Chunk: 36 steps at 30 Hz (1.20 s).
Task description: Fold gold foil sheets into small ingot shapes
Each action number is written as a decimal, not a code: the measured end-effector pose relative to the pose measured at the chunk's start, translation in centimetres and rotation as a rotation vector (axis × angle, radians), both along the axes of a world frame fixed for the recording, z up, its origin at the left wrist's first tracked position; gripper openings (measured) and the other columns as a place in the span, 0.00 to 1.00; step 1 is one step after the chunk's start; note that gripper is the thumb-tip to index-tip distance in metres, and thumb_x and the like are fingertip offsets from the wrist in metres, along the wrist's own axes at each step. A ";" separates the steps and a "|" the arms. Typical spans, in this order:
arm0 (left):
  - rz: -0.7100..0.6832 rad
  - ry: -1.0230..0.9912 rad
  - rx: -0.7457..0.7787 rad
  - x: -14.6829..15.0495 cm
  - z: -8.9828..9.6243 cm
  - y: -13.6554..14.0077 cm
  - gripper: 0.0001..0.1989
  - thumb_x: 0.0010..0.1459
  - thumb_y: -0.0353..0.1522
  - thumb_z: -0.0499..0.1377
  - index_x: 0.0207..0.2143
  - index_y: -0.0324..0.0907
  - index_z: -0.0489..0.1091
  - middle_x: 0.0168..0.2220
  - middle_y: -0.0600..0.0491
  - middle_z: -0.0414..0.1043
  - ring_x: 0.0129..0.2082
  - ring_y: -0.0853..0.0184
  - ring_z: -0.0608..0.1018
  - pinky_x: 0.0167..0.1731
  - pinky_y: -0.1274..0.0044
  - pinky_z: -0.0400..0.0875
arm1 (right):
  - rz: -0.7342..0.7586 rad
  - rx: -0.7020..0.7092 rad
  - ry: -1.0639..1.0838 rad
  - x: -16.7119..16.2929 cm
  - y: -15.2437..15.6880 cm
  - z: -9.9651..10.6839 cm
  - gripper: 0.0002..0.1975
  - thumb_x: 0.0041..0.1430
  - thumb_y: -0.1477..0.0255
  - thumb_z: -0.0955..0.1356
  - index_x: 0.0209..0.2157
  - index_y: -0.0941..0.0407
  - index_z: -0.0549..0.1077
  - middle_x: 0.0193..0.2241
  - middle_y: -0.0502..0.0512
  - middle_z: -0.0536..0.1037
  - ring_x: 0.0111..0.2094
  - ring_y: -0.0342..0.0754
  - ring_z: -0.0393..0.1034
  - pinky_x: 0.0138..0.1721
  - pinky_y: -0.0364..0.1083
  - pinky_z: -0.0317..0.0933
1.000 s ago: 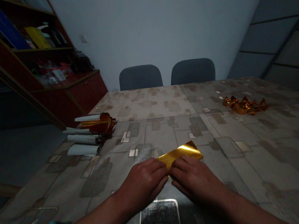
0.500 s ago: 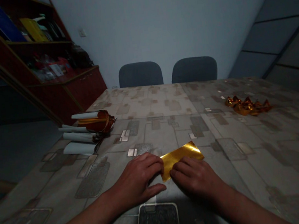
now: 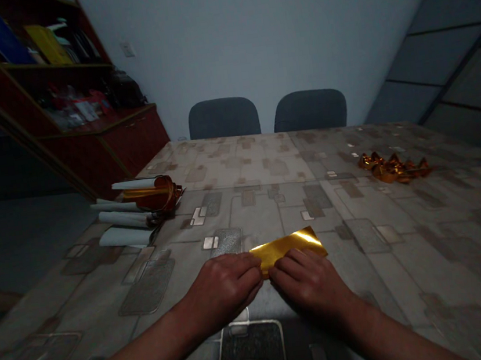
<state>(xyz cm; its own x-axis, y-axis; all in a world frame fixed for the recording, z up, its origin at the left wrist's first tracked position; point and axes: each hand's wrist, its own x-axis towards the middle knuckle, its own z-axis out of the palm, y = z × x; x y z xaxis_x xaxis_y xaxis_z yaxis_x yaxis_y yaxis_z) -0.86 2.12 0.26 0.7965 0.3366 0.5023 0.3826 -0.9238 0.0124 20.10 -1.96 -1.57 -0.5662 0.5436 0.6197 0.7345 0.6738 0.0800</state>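
Note:
A strip of shiny gold foil paper (image 3: 290, 245) lies on the table in front of me, slanting up toward its right end. Its near edge is partly covered by my fingers. My left hand (image 3: 229, 280) is closed on the left end of the foil paper, thumb and fingers together. Curled over the near edge, right of the left hand, my right hand (image 3: 307, 277) grips the same sheet. The fingertips of both hands are close together, with a small piece of the gold edge showing between them.
Rolled or bent sheets of gold paper with pale backs (image 3: 139, 210) lie at the left. Several folded gold foil pieces (image 3: 394, 167) sit in a cluster at the right. A patterned cloth covers the table (image 3: 257, 169). Two grey chairs (image 3: 223, 118) stand behind it.
My left thumb has closed up against the fingers onto the foil paper's left end. The near edge of the paper now appears folded up, and the strip looks narrower.

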 end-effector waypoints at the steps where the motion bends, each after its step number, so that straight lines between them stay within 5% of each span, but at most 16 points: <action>1: 0.008 -0.007 0.005 0.1 0.1 -0.1 0.11 0.64 0.26 0.52 0.31 0.39 0.71 0.36 0.49 0.81 0.32 0.63 0.82 0.32 0.72 0.79 | -0.005 0.013 -0.004 0.0 0.0 0.0 0.19 0.70 0.78 0.59 0.27 0.58 0.74 0.22 0.52 0.73 0.26 0.49 0.62 0.27 0.49 0.50; 7: -0.002 -0.067 0.018 0.6 0.1 -0.6 0.12 0.66 0.37 0.55 0.39 0.38 0.73 0.37 0.48 0.81 0.37 0.60 0.83 0.37 0.70 0.79 | -0.029 0.062 0.057 -0.3 -0.2 0.5 0.20 0.69 0.79 0.60 0.25 0.58 0.74 0.21 0.52 0.72 0.26 0.49 0.61 0.30 0.48 0.50; 11: 0.018 -0.132 0.043 0.5 -0.2 -0.6 0.08 0.66 0.30 0.56 0.34 0.40 0.73 0.31 0.52 0.80 0.30 0.67 0.82 0.32 0.76 0.77 | -0.001 0.050 0.098 -0.3 -0.1 1.1 0.18 0.69 0.77 0.62 0.23 0.58 0.73 0.20 0.51 0.72 0.25 0.48 0.60 0.31 0.48 0.51; 18: -0.009 -0.235 -0.033 -0.8 0.2 0.5 0.05 0.65 0.27 0.57 0.39 0.36 0.73 0.36 0.47 0.80 0.37 0.65 0.82 0.36 0.76 0.79 | -0.071 -0.068 0.111 1.7 0.2 2.9 0.16 0.70 0.73 0.62 0.30 0.58 0.76 0.25 0.54 0.76 0.30 0.50 0.64 0.35 0.49 0.53; 25: -0.002 -0.265 -0.031 -1.9 -0.3 1.1 0.05 0.64 0.26 0.58 0.41 0.35 0.73 0.36 0.46 0.81 0.37 0.65 0.83 0.41 0.75 0.79 | -0.247 -0.301 -0.071 5.5 0.9 3.8 0.05 0.60 0.76 0.71 0.29 0.56 0.77 0.25 0.53 0.77 0.32 0.52 0.68 0.33 0.48 0.55; 29: -0.002 -0.260 -0.025 -2.1 -0.4 1.0 0.05 0.64 0.26 0.58 0.41 0.35 0.73 0.37 0.45 0.81 0.38 0.65 0.83 0.40 0.75 0.80 | -0.373 -0.453 -0.169 8.7 1.2 4.1 0.10 0.57 0.80 0.69 0.25 0.54 0.78 0.24 0.53 0.78 0.31 0.53 0.71 0.29 0.47 0.55; 32: -0.009 -0.289 -0.017 -1.7 -0.1 0.8 0.05 0.64 0.26 0.58 0.40 0.35 0.73 0.37 0.45 0.81 0.39 0.64 0.83 0.41 0.75 0.80 | -0.456 -0.350 0.015 9.3 1.0 4.6 0.09 0.60 0.77 0.66 0.30 0.55 0.79 0.26 0.55 0.78 0.28 0.52 0.71 0.27 0.47 0.57; 36: -0.099 -0.327 0.012 -0.6 0.2 0.3 0.06 0.65 0.25 0.56 0.42 0.34 0.72 0.39 0.42 0.81 0.42 0.63 0.83 0.42 0.73 0.80 | -0.097 -0.280 0.276 5.3 0.3 4.9 0.11 0.67 0.73 0.63 0.34 0.58 0.76 0.28 0.56 0.77 0.30 0.49 0.69 0.33 0.47 0.60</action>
<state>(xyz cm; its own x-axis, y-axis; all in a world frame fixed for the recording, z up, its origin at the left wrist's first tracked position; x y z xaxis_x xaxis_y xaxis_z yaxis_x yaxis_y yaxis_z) -1.46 2.42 0.43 0.6209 0.2583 0.7402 0.2686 -0.9571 0.1087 25.37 -1.69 3.35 -0.3368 0.7560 0.5613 0.7643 0.5677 -0.3060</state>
